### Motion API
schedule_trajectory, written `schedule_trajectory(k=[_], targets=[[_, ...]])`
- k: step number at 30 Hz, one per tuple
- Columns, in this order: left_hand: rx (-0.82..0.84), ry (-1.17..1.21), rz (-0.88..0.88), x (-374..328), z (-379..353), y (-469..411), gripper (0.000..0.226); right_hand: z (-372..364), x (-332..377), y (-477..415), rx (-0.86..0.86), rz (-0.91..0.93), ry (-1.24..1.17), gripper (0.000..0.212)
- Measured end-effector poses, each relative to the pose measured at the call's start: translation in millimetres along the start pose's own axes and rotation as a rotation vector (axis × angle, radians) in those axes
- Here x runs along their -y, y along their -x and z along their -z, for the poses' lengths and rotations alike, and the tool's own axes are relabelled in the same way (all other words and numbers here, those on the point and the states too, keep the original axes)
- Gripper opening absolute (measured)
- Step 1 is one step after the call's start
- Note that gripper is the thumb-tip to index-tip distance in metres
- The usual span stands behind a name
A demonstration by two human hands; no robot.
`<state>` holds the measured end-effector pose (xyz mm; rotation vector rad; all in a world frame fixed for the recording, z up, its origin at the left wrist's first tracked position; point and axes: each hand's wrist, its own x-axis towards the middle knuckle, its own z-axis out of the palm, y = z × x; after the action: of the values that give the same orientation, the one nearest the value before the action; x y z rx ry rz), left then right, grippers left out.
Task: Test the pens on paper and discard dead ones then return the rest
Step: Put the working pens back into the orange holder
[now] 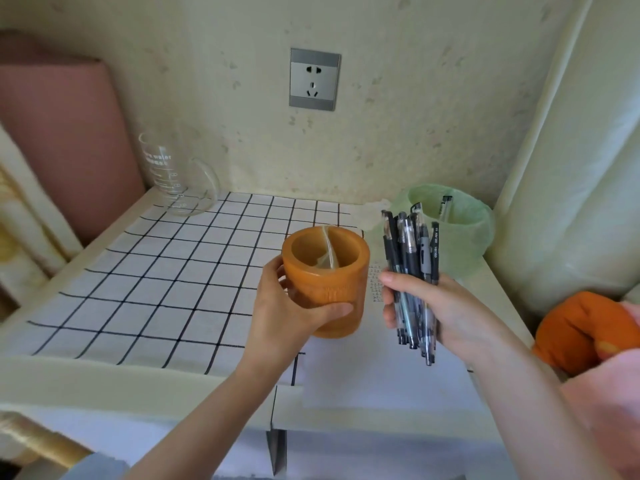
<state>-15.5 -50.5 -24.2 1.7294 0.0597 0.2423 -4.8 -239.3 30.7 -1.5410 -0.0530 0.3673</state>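
Observation:
My left hand (294, 310) grips an orange pen cup (329, 268) with a divider inside; it is empty and held just above the table. My right hand (436, 310) is closed around a bundle of several black and grey pens (412, 258), upright, right of the cup. A white sheet of paper (388, 379) with small test marks lies under both hands. Behind the pens stands a small bin lined with a green bag (467, 237), and two pens (445, 206) stick up inside it.
A white cloth with a black grid (166, 271) covers the small table. A clear glass measuring jug (173, 174) stands at the back left. A wall socket (314, 79) is above. An orange cloth item (581, 327) lies at the right edge, near a pale curtain (571, 168).

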Motion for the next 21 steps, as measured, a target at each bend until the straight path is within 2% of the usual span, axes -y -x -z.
schedule_trajectory(k=[12, 18, 21], targets=[[-0.004, -0.051, 0.030, 12, -8, 3, 0.106, -2, -3, -6, 0.026, -0.023, -0.020, 0.009], [-0.046, -0.158, 0.010, 18, -15, 5, 0.112, -3, -1, -8, 0.030, -0.004, -0.020, 0.009], [0.010, -0.196, 0.036, 19, -15, 3, 0.121, -4, 1, -7, 0.025, -0.002, -0.031, 0.009]])
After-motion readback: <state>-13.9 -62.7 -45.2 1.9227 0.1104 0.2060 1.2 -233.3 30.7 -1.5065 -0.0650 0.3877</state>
